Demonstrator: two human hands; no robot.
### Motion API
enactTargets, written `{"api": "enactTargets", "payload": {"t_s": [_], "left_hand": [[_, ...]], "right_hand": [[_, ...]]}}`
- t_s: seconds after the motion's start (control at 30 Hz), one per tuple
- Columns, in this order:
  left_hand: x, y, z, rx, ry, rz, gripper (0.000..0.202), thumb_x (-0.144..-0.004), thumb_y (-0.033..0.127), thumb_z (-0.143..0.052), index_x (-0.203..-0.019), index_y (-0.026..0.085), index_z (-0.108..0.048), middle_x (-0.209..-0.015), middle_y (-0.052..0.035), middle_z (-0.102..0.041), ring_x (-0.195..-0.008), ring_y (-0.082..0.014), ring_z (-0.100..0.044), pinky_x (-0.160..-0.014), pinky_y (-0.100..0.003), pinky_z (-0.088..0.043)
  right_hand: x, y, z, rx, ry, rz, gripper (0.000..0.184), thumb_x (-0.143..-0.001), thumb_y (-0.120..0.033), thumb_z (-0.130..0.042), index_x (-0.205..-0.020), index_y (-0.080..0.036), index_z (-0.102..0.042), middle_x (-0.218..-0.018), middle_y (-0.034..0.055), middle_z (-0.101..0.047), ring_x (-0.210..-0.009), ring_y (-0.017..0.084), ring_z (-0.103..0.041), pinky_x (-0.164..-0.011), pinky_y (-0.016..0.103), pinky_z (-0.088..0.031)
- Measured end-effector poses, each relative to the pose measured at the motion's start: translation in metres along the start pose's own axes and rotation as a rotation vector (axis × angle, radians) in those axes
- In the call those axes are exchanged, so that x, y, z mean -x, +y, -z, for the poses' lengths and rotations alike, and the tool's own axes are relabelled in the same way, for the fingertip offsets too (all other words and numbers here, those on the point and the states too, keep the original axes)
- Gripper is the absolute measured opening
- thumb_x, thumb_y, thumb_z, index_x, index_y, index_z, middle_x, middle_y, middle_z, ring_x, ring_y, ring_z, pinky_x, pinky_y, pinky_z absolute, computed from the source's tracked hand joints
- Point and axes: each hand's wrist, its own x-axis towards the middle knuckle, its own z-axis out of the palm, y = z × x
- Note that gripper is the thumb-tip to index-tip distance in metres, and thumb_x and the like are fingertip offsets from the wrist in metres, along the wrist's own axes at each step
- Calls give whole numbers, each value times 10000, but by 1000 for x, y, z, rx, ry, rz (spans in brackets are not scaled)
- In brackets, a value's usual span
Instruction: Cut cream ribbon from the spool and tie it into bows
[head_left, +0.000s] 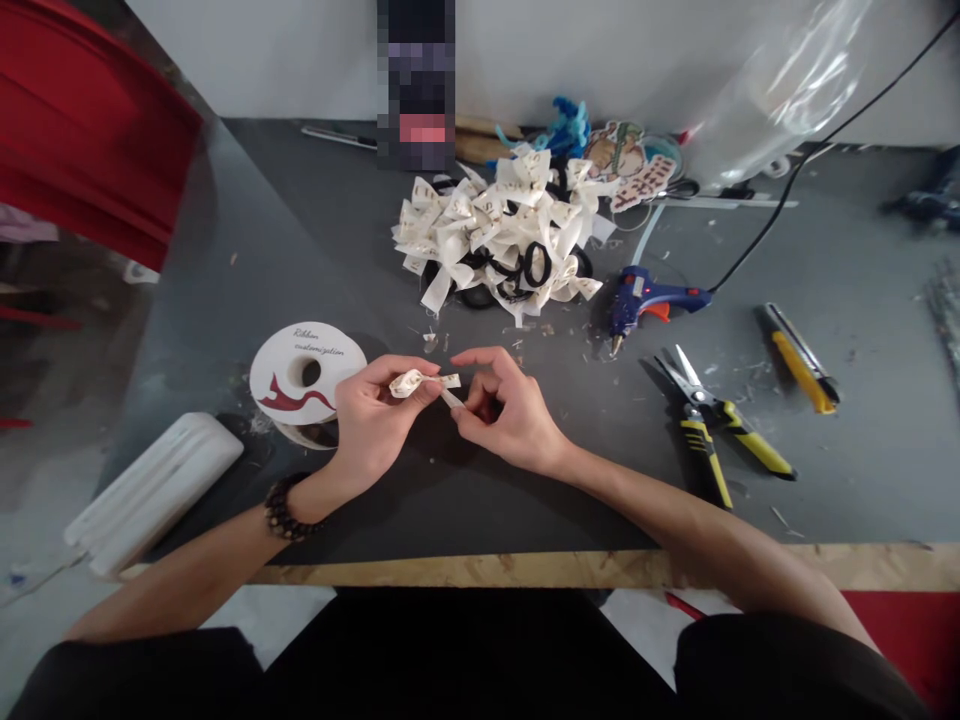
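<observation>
"Where's the ribbon bow [407, 383]?"

"Near the middle of the bench [480, 520], with the spool [277, 372] at nine o'clock from it and the heap of bows [499, 215] at one."

"And the hands?"

"The left hand [375, 415] pinches it between thumb and forefinger. The right hand [510, 410] is half curled, forefinger reaching out, thumb at a ribbon tail [451, 398]; whether it grips, I can't tell."

"How would it handle?"

"Light and soft, I'd guess, maybe slightly slick, the loops easily crushed. Best pinched at the gathered middle, tails by their tips."

The left grip [375, 412] partly hides the white ribbon [406, 383] it holds.
</observation>
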Motion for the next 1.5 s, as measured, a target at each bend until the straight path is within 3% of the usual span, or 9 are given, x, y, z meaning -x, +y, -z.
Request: {"api": "enactTargets", "payload": {"t_s": [0.2, 0.3, 0.43, 0.57, 0.67, 0.87, 1.0, 1.1, 1.5], "left_hand": [[-1, 1, 3, 90, -54, 33, 358, -779, 360, -946, -1042, 213, -754, -916, -36, -821, -820, -184, -794, -749, -273, -635], [0, 3, 3, 167, -119, 69, 455, -743, 357, -975, -1062, 232, -676, -913, -35, -835, -839, -209, -820, -756, -285, -656], [2, 6, 4, 103, -183, 61, 423, -727, 406, -981, -949, 210, -678, -905, -59, -834, -843, -222, -821, -690, -266, -636], [1, 6, 5, -41, -161, -105, 219, -843, 393, -897, -943, 221, -806, -1015, -66, -829, -935, -205, -789, -798, -300, -638], [0, 6, 6, -112, -148, -146, 128, -887, 350, -861, -969, 254, -843, -1020, -51, -829, -926, -191, -775, -816, -303, -634], [6, 9, 3, -17, -184, -74, 468, -893, 318, -860, -1322, 222, -699, -1013, -66, -834, -925, -196, -808, -858, -298, -671], [8, 8, 1, 52, -195, -80, 364, -883, 298, -869, -1178, 215, -673, -1131, -89, -809, -997, -201, -805, -900, -312, -672], [4, 6, 2, 75, -206, -84, 287, -856, 332, -889, -1011, 197, -688, -1211, -106, -763, -1068, -219, -780, -949, -348, -663], [-1, 6, 5, 61, -289, -110, 244, -786, 381, -938, -858, 214, -777, -1113, -96, -756, -1054, -223, -733, -917, -342, -626]], "right_hand": [[2, -5, 0, 39, -40, 8, 596, -766, -82, -708, -1330, -216, -569, -643, -130, -546, -535, 77, -509, -568, 222, -448], [2, -5, 0, -11, -32, 54, 403, -882, -244, -752, -1268, -226, -635, -787, -53, -699, -631, 106, -607, -614, 251, -496], [2, 0, -2, -7, 167, 53, 221, -953, -448, -764, -1040, -245, -770, -937, 27, -772, -777, 158, -688, -689, 299, -556], [3, 2, -1, 48, 251, 82, 142, -969, -389, -753, -1016, -262, -795, -874, 12, -766, -718, 151, -675, -693, 313, -569], [4, -1, 2, 138, 289, 198, 107, -954, -341, -764, -1028, -272, -800, -958, 31, -752, -848, 182, -705, -812, 354, -604], [5, -4, -2, 203, 308, 349, 72, -956, -272, -782, -1009, -302, -821, -997, 25, -779, -891, 183, -741, -835, 353, -622], [5, -2, -4, 203, 291, 301, 37, -972, -295, -776, -996, -301, -804, -948, 7, -814, -831, 185, -744, -757, 348, -617], [6, -2, -2, 203, 304, 299, 3, -967, -292, -789, -968, -290, -788, -930, -1, -823, -832, 192, -752, -803, 370, -614], [7, 0, -2, 248, 277, 375, 95, -1017, -244, -696, -992, -307, -761, -939, 2, -817, -897, 203, -760, -837, 386, -612]]}}
